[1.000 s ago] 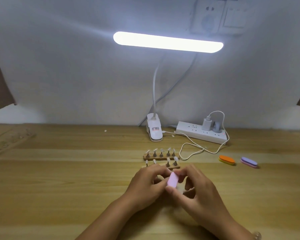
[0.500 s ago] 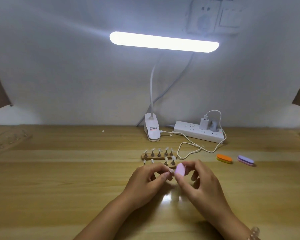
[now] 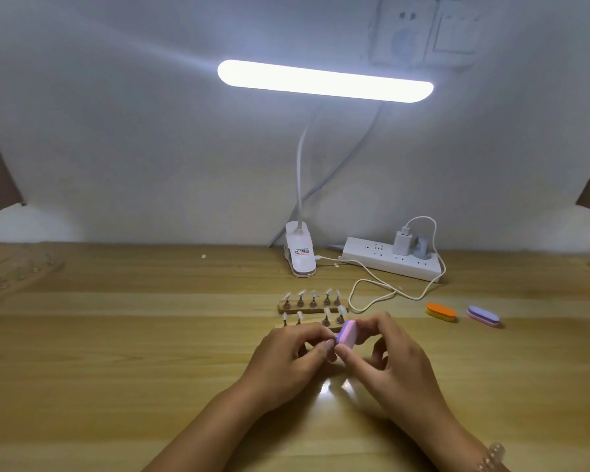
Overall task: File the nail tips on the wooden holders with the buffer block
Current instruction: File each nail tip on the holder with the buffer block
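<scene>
Two wooden holders stand on the table, the far one (image 3: 312,305) with several clear nail tips on metal stands, the near one (image 3: 300,324) partly hidden behind my fingers. My right hand (image 3: 389,356) pinches a pink and purple buffer block (image 3: 346,333) between thumb and fingers. My left hand (image 3: 293,356) pinches something small against the block's left edge; it looks like a nail tip on its stand, mostly hidden by my fingertips.
A clip lamp (image 3: 300,257) and a white power strip (image 3: 392,258) with a looping cable (image 3: 372,294) sit behind the holders. An orange buffer (image 3: 440,311) and a purple buffer (image 3: 482,315) lie at the right. A clear tray (image 3: 11,277) lies far left.
Both hands stayed together in front of the holders. The buffer block shifted slightly against the piece held in my left hand, turning from flat-faced to more edge-on.
</scene>
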